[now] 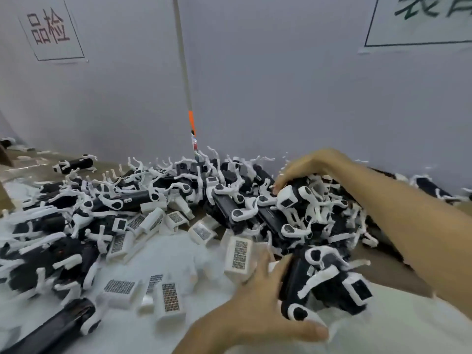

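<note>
Snag risk, robot-dog pile (178, 192).
My right hand (306, 169) curls round the upper robot dog (288, 198) atop it; left hand (255, 310), splayed, braces the near robot dog (332, 284) at desk (168, 254) front. Tangled legs may drag neighbours off.

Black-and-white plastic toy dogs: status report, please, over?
Left hand open, touching black-and-white plastic toy dog. Right hand gripping second toy dog atop tangled pile. White plastic mesh-faced blocks scattered beside, not blocking.

Grey wall (281, 85) with a paper sign (49, 29), a pale upright strip (182, 60) banded with orange tape (191, 122), white mesh-faced blocks (238, 254), perhaps casings, on the bench (166, 251).
</note>
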Motion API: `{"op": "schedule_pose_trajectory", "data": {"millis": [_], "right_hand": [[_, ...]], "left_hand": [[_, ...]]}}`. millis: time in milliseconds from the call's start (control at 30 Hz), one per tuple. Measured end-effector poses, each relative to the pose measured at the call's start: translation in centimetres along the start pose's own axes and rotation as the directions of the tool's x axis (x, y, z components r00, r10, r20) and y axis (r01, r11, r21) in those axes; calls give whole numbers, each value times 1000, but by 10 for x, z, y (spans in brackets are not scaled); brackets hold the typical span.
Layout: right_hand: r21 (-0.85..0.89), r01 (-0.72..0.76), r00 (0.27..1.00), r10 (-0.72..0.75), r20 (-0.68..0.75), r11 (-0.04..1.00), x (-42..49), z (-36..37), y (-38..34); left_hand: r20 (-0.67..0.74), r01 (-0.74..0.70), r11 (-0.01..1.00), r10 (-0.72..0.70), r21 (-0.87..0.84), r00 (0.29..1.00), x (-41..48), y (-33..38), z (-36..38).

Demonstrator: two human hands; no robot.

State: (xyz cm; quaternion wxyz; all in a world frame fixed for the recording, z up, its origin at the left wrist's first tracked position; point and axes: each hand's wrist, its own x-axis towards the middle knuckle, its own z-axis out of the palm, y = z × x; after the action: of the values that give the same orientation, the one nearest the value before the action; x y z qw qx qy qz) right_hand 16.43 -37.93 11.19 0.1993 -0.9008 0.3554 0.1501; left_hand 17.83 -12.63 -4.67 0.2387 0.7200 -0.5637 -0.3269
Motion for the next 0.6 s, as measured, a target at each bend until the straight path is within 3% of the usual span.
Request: {"op": "schedule_pose_trajectory", "data": {"millis": [67,133,200,333,433,600], "right_hand": [[112,76,996,-71,-49,991,-35,19,16],[195,129,990,-115,-80,972,-69,39,41],[247,140,984,-107,-140,959,-101,60,67],[211,137,927,-51,-370,968,-155,95,122],[231,121,895,-5,-445,965,-190,115,164],[283,84,802,104,-589,956,-221,133,222]], "left_hand": [[-27,32,995,-29,98,999,3,23,27],[-184,60,959,-8,276,983,3,38,43],[-327,12,909,138,417,935,-2,40,50],[-416,-70,873,299,483,859,-12,47,59],[-435,-140,798,455,586,777,-13,73,72],[-338,-194,800,441,568,831,-8,117,105]]}}
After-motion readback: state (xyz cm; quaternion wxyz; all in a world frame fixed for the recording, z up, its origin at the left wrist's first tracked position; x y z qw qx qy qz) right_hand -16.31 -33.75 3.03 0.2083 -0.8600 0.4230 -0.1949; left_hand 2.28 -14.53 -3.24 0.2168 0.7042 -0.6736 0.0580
